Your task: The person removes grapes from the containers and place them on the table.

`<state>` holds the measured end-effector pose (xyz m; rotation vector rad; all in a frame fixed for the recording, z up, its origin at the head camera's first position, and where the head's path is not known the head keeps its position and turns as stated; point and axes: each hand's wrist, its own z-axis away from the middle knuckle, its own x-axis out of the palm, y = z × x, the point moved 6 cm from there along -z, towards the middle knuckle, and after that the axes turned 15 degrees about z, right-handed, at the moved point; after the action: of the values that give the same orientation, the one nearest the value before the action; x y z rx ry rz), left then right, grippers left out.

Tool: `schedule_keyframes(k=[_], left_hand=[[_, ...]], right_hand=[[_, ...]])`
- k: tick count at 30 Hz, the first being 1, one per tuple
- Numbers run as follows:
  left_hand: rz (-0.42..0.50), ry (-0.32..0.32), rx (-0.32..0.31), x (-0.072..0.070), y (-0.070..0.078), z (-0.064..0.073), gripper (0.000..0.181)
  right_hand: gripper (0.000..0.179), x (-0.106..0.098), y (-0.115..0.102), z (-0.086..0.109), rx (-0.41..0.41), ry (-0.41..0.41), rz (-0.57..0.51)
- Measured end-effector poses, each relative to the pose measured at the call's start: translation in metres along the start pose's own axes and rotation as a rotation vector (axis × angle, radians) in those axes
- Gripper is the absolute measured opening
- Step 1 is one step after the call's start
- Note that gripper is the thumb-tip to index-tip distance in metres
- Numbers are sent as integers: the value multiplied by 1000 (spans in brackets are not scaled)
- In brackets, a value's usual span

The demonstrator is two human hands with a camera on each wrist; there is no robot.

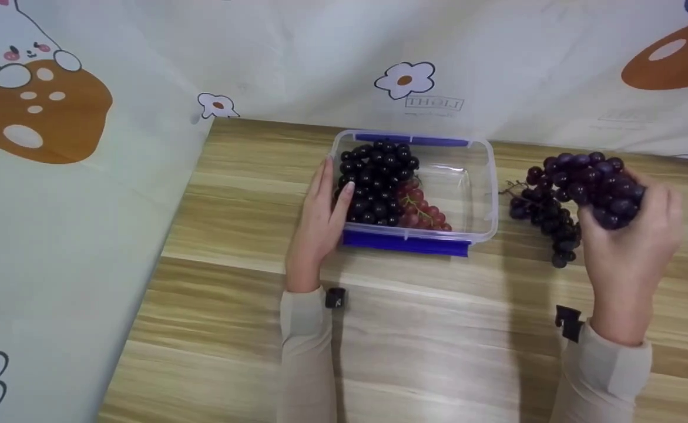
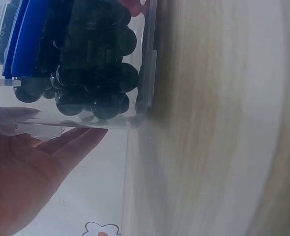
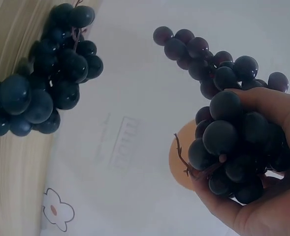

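A clear plastic container [image 1: 480,235] with blue side clips stands lidless on the wooden table. Inside it, a bunch of black grapes [image 1: 379,176] fills the left part, beside a smaller bunch of red grapes [image 1: 423,211]. My left hand [image 1: 318,220] holds the container's left wall, its thumb over the rim and its fingers along the outside. On the right, my right hand [image 1: 634,247] grips a bunch of dark purple grapes [image 3: 223,142], raised above the table. Another bunch of black grapes [image 1: 558,232] lies on the table just left of that hand.
A pale sheet [image 1: 296,70] printed with flowers and cartoon figures hangs behind the table and covers its left side. The wooden table [image 1: 232,235] extends toward me under both forearms. A black clip-like piece [image 1: 336,298] sits at each cuff.
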<state>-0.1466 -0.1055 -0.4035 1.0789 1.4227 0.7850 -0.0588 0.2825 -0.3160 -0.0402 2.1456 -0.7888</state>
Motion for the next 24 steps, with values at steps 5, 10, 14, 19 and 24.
schedule_keyframes(k=[5,10,14,19,24], left_hand=[[-8,2,-2,-3,-1,1,71],[-9,5,-3,-4,-1,1,70],[-18,1,-4,-2,-2,1,69],[-12,2,-9,-1,-2,0,70],[-8,8,0,-1,-1,0,70]], right_hand=[[47,-1,7,-1,20,5,13],[46,-3,16,-3,49,24,48],[47,-6,23,-4,93,10,81],[51,-10,32,-6,134,-17,120],[49,-13,42,-8,90,11,116]])
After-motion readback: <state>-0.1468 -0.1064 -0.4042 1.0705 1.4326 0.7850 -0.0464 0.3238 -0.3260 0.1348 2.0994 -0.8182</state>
